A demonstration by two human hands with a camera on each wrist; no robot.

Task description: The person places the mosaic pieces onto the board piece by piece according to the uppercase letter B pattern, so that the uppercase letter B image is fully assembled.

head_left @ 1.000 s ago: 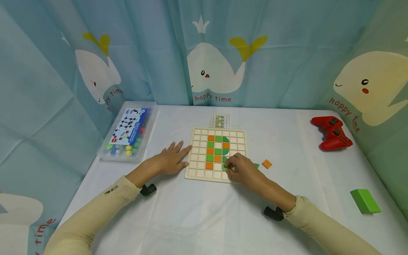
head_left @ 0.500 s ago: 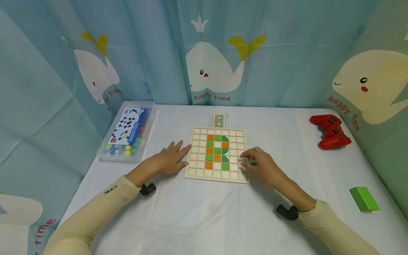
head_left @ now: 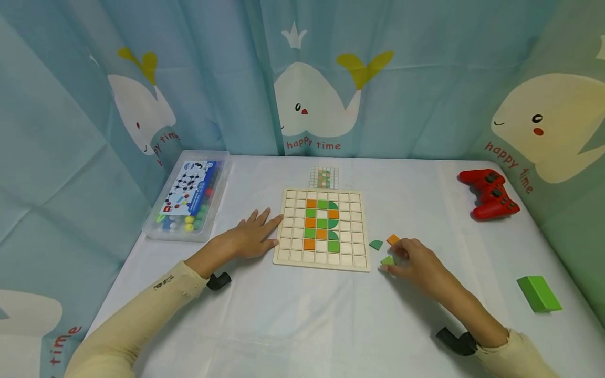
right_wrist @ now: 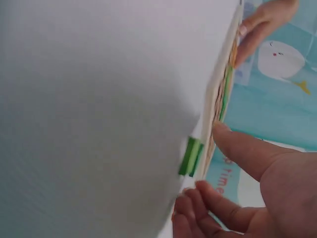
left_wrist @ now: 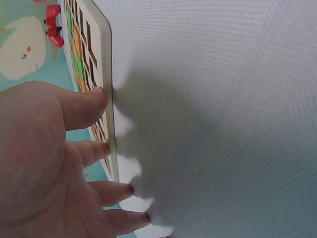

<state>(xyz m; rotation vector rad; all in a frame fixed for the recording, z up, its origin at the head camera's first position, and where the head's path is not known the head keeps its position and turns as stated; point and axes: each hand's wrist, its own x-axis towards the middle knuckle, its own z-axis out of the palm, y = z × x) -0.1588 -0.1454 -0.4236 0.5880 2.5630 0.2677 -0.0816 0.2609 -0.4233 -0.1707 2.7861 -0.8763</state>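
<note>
A wooden grid board (head_left: 350,231) lies flat in the head view, with orange, green and dark green pieces set in its cells. My left hand (head_left: 255,236) lies with spread, straight fingers against the board's left edge; its thumb (left_wrist: 86,106) and a fingertip touch the rim in the left wrist view. To the right of the board, my right hand (head_left: 420,265) hovers low with thumb and fingers apart. Its fingertips are by an orange tile (head_left: 393,239), which they partly cover, and its thumb is near a light green tile (head_left: 387,260). A dark green quarter-circle piece (head_left: 376,244) lies closer to the board.
Behind the board is a small printed pattern card (head_left: 324,178). A clear plastic box (head_left: 219,210) of coloured balls stands at the left. At the right lie a red game controller (head_left: 491,195) and a green block (head_left: 540,294).
My right hand has let go of a green square, which now sits in the board's grid, and moved right to the loose pieces. My left hand has stayed in place.
</note>
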